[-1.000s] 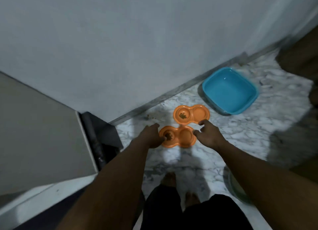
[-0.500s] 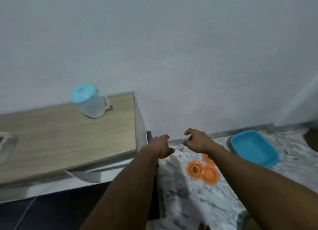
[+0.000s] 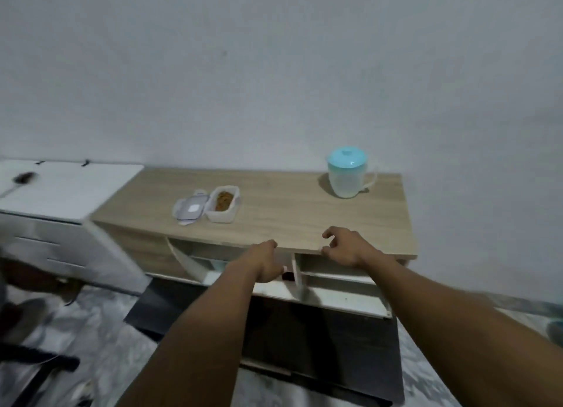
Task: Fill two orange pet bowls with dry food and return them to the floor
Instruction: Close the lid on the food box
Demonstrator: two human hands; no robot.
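- I see my left hand [image 3: 268, 262] and right hand [image 3: 344, 248] at the counter [image 3: 304, 211] front edge, both empty, fingers loosely curled.
- No orange bowls are in view, so I cannot tell where they are or whether they are filled.
- One open food tub [image 3: 224, 203] of dry food sits on the counter, its one lid [image 3: 191, 207] touching its left side.
- One lidded jug [image 3: 347, 172] stands well apart, right.
- My guess: closing the tub may remain.

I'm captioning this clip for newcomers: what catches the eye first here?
Two bare hands, left hand and right hand, reach empty over the front edge of the light wooden cabinet top. On it sit an open clear plastic container of brown dry food and, far right, a translucent teal-lidded jug.
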